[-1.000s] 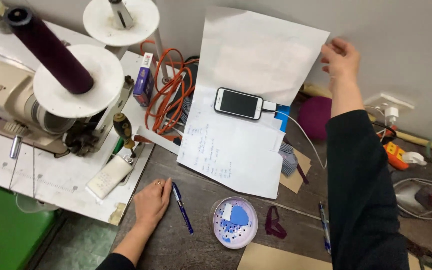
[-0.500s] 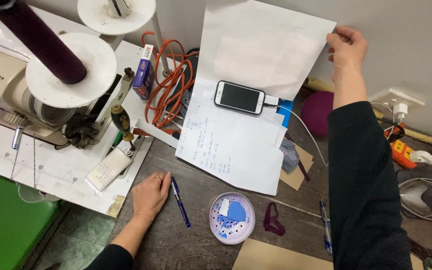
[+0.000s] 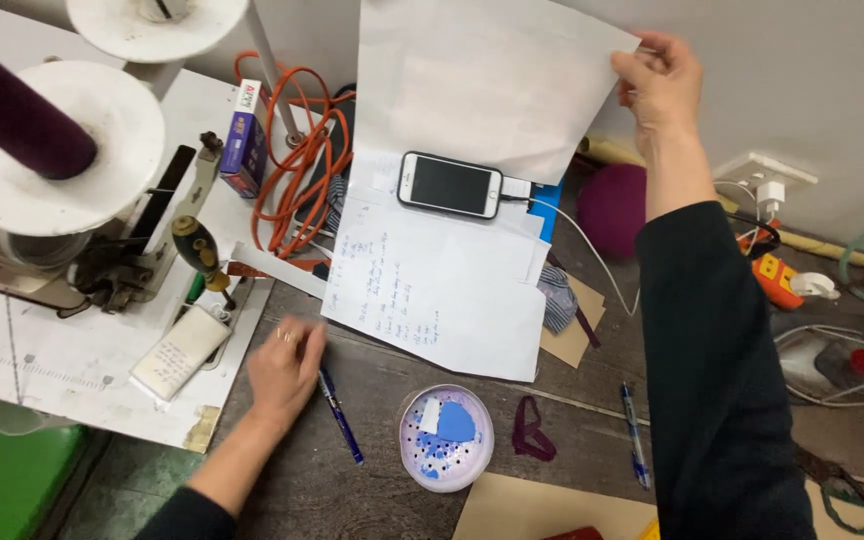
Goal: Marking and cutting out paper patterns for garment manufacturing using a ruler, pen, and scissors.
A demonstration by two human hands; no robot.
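My right hand (image 3: 660, 80) pinches the top right corner of a large white paper sheet (image 3: 482, 85) and holds it up against the wall. Below it lie more white sheets (image 3: 432, 290) with handwriting, and a white phone (image 3: 450, 185) with a cable rests on them. My left hand (image 3: 282, 370) lies flat on the dark table, its fingers touching the top of a blue pen (image 3: 340, 415). A small round lilac dish (image 3: 445, 437) with blue and white pieces sits to the right of the pen.
A sewing machine (image 3: 62, 250) with white spool discs and a dark purple thread cone (image 3: 12, 130) stands at left. An orange cable (image 3: 297, 165) coils behind it. A second pen (image 3: 633, 435), a maroon yarn ball (image 3: 612, 210) and a wall socket (image 3: 767, 180) are at right.
My left hand has slid up toward the blue pen's top end. My right hand still holds the sheet's corner up; the view has shifted a little.
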